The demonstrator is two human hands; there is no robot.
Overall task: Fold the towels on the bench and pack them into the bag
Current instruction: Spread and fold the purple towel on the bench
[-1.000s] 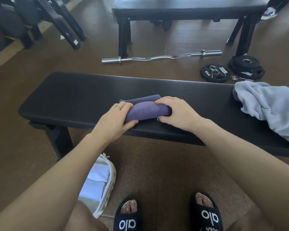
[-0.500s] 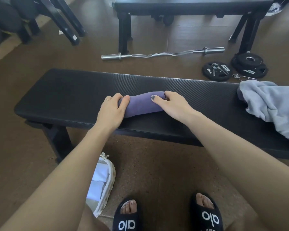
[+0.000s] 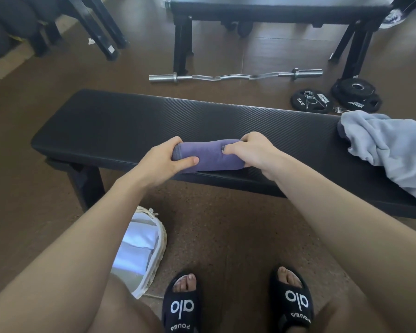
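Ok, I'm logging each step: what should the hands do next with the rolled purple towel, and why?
Probably lift the rolled purple towel off the black padded bench toward the white woven bag on the floor: left hand and right hand already grip its ends.

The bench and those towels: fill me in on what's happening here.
A person is holding a rolled purple towel at the near edge of the black bench, the left hand gripping one end and the right hand the other. A grey towel lies crumpled and unfolded at the bench's right end. On the floor near the person's feet is a bag with white folded cloth already inside. The purple towel is not in the bag yet.
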